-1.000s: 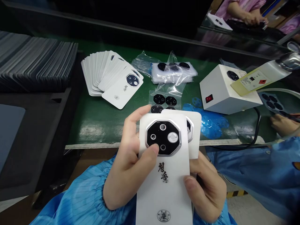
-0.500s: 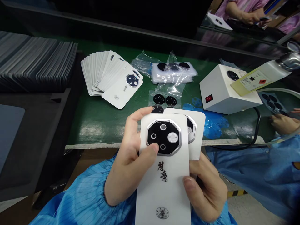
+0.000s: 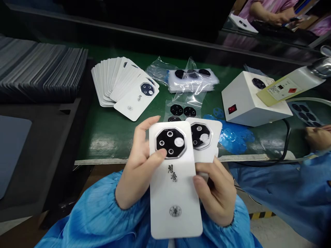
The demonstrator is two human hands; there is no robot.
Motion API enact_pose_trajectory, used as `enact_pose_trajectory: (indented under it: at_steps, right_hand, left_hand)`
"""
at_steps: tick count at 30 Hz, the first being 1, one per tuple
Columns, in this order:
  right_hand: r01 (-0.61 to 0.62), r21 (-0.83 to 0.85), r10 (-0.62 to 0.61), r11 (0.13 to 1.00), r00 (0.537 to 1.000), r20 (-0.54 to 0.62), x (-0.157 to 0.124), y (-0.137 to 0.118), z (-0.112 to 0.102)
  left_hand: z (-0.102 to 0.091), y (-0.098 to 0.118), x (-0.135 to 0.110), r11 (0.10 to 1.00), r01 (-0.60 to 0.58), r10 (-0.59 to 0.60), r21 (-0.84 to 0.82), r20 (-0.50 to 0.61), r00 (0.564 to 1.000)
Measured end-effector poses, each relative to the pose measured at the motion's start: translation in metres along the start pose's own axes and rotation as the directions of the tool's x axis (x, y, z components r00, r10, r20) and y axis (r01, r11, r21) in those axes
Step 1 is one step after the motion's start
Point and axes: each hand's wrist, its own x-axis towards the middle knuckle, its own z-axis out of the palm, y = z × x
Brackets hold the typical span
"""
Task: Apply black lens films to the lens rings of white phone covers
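Front card (image 3: 172,196): white, black octagonal lens plate (image 3: 170,142), gripped in left hand (image 3: 139,165), thumb on plate's edge.
Rear card (image 3: 205,151): behind it, just above right hand (image 3: 214,193), which closes on front card's edge.
Card fan (image 3: 121,82): on table (image 3: 103,148), beyond left hand.
White box (image 3: 254,100): beyond right hand.

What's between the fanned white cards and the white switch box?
Between the fanned cards and the white box, the head view shows a clear plastic bag of black octagonal pieces, a sheet of them, and blue film scraps.
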Motion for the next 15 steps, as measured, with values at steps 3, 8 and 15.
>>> enact_pose_trajectory:
  at_steps: [3,8,15]
  right_hand:
    - [-0.003,-0.145,-0.006,0.989,0.998,-0.065,-0.005,0.015,-0.002]
    - [-0.025,-0.178,0.019,0.984,0.999,-0.034,-0.009,0.033,-0.004]
    - [0.007,-0.213,0.007,0.977,0.998,0.069,-0.005,0.039,0.001]
  left_hand:
    - [-0.033,-0.006,0.007,0.981,-0.063,0.091,0.183,-0.150,0.985]
    - [-0.099,-0.008,0.004,0.695,-0.047,0.376,0.718,-0.307,0.875]
    - [-0.123,-0.003,0.011,0.296,0.062,0.560,0.953,-0.226,0.797]
